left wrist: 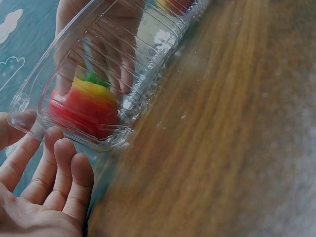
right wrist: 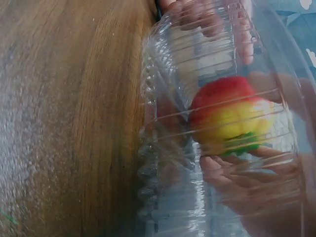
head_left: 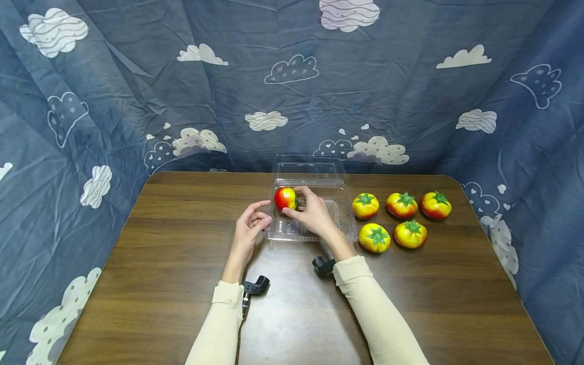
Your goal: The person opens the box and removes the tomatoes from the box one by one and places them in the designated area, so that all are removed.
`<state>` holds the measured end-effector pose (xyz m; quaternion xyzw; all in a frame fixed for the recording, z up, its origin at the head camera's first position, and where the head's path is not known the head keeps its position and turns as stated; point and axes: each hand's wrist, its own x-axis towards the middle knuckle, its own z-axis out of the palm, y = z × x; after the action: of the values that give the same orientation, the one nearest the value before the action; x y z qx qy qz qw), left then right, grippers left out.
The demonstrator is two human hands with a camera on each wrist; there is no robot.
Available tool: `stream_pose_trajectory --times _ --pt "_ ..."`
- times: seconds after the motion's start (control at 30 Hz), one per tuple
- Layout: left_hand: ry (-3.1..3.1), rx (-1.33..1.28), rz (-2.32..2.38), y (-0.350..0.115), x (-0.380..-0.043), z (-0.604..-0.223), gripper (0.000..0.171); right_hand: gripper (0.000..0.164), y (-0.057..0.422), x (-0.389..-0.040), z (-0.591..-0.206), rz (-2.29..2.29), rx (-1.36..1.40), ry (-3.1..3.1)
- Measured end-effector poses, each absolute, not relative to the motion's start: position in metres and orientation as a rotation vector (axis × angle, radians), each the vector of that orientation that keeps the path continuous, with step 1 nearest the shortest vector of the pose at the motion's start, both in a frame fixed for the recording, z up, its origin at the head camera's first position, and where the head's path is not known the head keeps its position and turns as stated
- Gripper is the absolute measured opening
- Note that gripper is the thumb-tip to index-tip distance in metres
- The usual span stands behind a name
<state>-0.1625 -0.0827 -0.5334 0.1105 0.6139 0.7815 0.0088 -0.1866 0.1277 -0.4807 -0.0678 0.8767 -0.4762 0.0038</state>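
Observation:
My right hand (head_left: 314,213) grips a red and yellow toy tomato (head_left: 285,198) with a green leafy top, thumb on the near side and fingers on the far side. The tomato is inside the left end of a clear plastic clamshell box (head_left: 335,203), on its side with the leaves toward my palm. Through the clear wall, the left wrist view shows the same tomato (left wrist: 86,108) low in the box. My left hand (head_left: 248,228) is at the box's left edge, fingers loosely bent, fingertips (left wrist: 64,148) right by the corner.
Several more toy tomatoes (head_left: 401,205) stand leaf-up in two rows on the wooden table (head_left: 182,243), right of the box. The box's lid (head_left: 310,167) is raised at the back. Behind the table hangs a blue cloud-patterned cloth (head_left: 246,86).

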Motion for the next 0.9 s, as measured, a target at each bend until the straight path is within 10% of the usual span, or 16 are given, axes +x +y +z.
stream_pose_trajectory --times 0.9 --pt "1.911 0.334 2.440 -0.0823 -0.1615 -0.5326 0.045 0.062 0.1263 -0.1824 -0.4799 -1.472 -0.244 2.733"
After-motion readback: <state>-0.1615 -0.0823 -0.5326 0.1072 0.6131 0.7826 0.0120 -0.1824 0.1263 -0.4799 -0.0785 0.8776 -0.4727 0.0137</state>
